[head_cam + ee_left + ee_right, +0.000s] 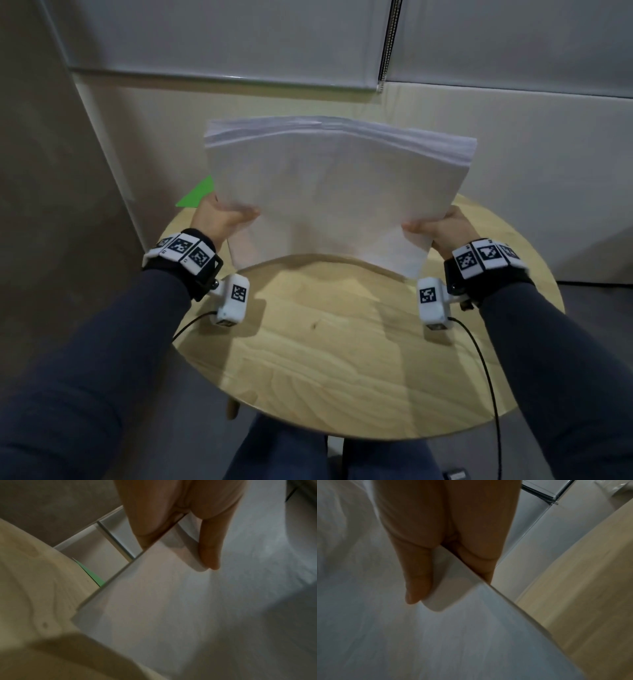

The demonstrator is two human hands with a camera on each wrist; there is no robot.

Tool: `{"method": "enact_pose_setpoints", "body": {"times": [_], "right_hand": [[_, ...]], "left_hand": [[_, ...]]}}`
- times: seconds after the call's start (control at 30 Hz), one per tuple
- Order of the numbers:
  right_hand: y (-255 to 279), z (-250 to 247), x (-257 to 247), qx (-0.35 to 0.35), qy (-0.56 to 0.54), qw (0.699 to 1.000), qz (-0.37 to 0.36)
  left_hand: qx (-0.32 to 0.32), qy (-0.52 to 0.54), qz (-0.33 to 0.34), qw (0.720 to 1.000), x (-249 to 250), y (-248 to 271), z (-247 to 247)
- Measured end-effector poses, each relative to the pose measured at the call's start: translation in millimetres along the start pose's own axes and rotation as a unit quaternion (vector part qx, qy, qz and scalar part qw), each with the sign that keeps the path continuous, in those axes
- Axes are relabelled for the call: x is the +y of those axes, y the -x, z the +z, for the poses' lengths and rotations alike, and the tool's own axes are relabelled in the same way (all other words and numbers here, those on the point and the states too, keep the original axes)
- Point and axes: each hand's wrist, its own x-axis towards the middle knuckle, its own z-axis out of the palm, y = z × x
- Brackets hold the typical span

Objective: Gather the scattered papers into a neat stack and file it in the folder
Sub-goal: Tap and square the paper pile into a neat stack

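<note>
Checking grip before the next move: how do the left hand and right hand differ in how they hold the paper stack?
The left hand grips the paper stack at its left edge, near the green folder; the right hand grips the right edge, away from the folder. In the head view the left hand sits slightly higher than the right hand. Both pinch alike: thumb on the near face, fingers behind, with the stack upright above the table.

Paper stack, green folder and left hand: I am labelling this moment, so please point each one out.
paper stack [325,202]: head view, middle of the front sheet.
green folder [198,195]: head view, the corner showing behind the stack's left edge.
left hand [222,216]: head view, back of the hand at the stack's left edge.
</note>
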Motion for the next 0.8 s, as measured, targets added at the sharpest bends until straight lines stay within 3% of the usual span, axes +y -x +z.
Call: {"method": "enact_pose_setpoints", "body": {"times": [0.2,0.33,0.4,0.43,0.47,0.5,0.57,0.6,0.67,0.73,0.8], "right_hand": [[7,-6,7,-0.066,0.028,0.997,0.012],[5,-7,8,-0.057,-0.039,0.998,-0.010],[6,-5,5,-0.049,-0.045,0.998,-0.016],[9,-4,4,-0.044,-0.047,0.998,-0.019],[11,-3,4,-0.039,-0.048,0.998,-0.021],[13,-2,4,-0.039,-0.048,0.998,-0.023],[15,0,2,-0.046,-0.046,0.997,-0.032],[15,0,1,-0.049,-0.043,0.997,-0.035],[18,3,-7,-0.045,-0.030,0.998,-0.042],[21,7,-19,-0.037,0.010,0.998,-0.057],[24,9,-29,-0.045,0.040,0.995,-0.075]], "left_hand": [[-0.024,-0.015,-0.017,0.999,-9,9,-3],[-0.031,-0.005,-0.043,0.999,-4,11,-3],[-0.023,-0.053,-0.049,0.997,5,9,-3],[0.015,-0.116,-0.034,0.993,11,8,-2],[0.081,-0.192,0.004,0.978,21,8,0],[0.157,-0.251,0.083,0.952,37,9,3],[0.215,-0.321,0.292,0.875,74,12,17],[0.192,-0.356,0.360,0.841,91,13,27],[0.062,-0.440,0.407,0.798,122,13,51],[-0.113,-0.517,0.333,0.780,140,12,74],[-0.207,-0.572,0.216,0.763,145,11,90]]}}
